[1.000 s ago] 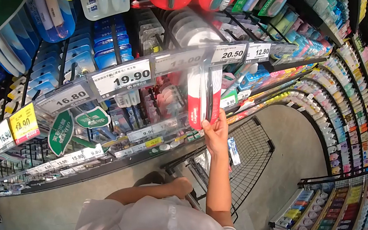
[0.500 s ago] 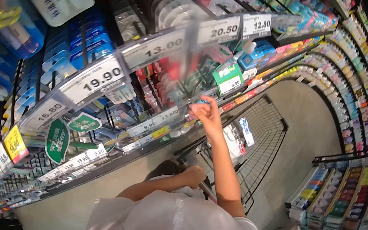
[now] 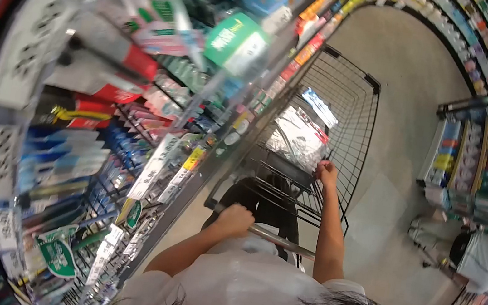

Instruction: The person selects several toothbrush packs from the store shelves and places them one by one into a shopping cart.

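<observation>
Closed around the left end of the cart handle (image 3: 269, 237) is my left hand (image 3: 234, 220). My right hand (image 3: 327, 174) hangs over the near right part of the black wire shopping cart (image 3: 366, 126), fingers curled together; what they hold, if anything, is too small to make out. Beside it in the cart lies a shiny silver-and-white package (image 3: 298, 136). A blue-and-white packet (image 3: 320, 107) lies just beyond that package.
A shelf of hanging packs, with a green price sign (image 3: 232, 42), runs close along my left. Another shelf (image 3: 477, 156) stands across the aisle floor (image 3: 404, 69). A person in a white top (image 3: 486, 261) is at the lower right.
My right hand has moved from the shelf front on the left down to the cart. The view has turned toward the cart. My left hand stays on the handle.
</observation>
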Action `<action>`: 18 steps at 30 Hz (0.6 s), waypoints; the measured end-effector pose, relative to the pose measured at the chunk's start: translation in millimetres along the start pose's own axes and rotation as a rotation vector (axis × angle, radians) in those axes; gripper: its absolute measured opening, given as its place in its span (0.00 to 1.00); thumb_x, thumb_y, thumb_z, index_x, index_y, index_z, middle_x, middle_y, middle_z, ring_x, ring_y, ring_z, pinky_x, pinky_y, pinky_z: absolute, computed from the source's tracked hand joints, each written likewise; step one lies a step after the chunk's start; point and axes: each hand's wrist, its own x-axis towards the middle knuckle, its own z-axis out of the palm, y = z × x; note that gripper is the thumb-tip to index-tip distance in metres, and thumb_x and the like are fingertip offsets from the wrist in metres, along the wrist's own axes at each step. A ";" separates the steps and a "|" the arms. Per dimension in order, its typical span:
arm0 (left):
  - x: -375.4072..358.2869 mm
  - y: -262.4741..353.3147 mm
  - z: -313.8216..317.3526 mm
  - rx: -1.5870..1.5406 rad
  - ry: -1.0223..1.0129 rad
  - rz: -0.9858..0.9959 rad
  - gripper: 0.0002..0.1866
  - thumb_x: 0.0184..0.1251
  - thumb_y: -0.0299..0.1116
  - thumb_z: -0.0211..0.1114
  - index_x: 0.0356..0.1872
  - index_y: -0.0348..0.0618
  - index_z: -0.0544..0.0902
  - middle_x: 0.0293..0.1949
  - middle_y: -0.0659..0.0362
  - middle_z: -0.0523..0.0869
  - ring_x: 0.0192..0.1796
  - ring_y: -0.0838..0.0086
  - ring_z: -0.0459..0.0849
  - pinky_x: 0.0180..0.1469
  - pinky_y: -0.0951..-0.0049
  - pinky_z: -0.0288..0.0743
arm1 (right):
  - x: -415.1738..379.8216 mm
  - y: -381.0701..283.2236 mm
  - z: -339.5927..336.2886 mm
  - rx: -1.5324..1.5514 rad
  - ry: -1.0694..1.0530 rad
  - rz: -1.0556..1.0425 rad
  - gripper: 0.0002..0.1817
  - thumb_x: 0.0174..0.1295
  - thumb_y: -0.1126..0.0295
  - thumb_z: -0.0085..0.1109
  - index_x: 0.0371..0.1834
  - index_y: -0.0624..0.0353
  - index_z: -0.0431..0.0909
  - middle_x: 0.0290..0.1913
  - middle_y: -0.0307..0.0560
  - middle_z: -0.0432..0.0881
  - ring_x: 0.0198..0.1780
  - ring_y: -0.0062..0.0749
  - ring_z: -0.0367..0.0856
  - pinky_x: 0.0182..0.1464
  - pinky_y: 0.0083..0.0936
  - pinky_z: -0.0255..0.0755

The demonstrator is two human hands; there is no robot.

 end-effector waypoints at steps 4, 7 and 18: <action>-21.5 4.6 -4.8 -0.044 -0.024 0.013 0.13 0.38 0.41 0.68 0.25 0.46 0.82 0.29 0.58 0.82 0.36 0.66 0.82 0.40 0.65 0.75 | 70.1 67.7 -12.9 -0.169 0.060 0.097 0.09 0.51 0.73 0.60 0.35 0.60 0.73 0.24 0.46 0.79 0.22 0.27 0.77 0.23 0.23 0.70; -38.4 11.5 -7.4 -0.143 -0.042 -0.013 0.08 0.40 0.36 0.64 0.23 0.45 0.81 0.28 0.58 0.81 0.36 0.66 0.81 0.40 0.67 0.73 | 117.4 108.3 -12.6 -0.529 0.134 0.041 0.16 0.46 0.69 0.65 0.38 0.60 0.73 0.22 0.46 0.78 0.29 0.34 0.80 0.31 0.28 0.73; -76.6 42.3 51.0 -0.272 -0.004 -0.021 0.11 0.43 0.40 0.64 0.26 0.48 0.75 0.27 0.62 0.73 0.32 0.68 0.75 0.32 0.66 0.70 | 190.1 157.8 22.0 -1.223 0.193 0.039 0.32 0.40 0.65 0.72 0.51 0.47 0.67 0.52 0.52 0.69 0.56 0.52 0.68 0.52 0.41 0.71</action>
